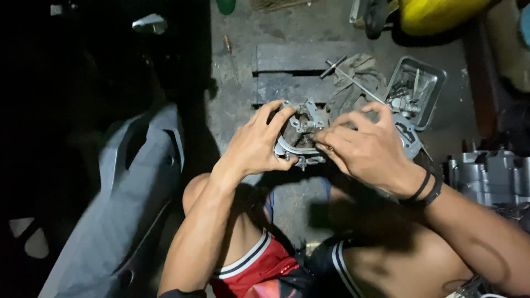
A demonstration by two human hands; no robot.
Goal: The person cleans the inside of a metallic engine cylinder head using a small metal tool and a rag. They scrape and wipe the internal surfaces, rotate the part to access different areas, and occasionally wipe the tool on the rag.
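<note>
Grey cast-metal engine part (301, 135), centre frame above the concrete floor (237, 105), gripped at its rim by left hand (255, 148), right hand (367, 149) pinching its centre fitting; judged rigid, heavy, oily; parts tray (436, 83) at 2 o'clock.

We see from one camera on the person's head. It looks straight down, close to both hands and knees, with the concrete floor (237, 94) below. No other view shares this.
</note>
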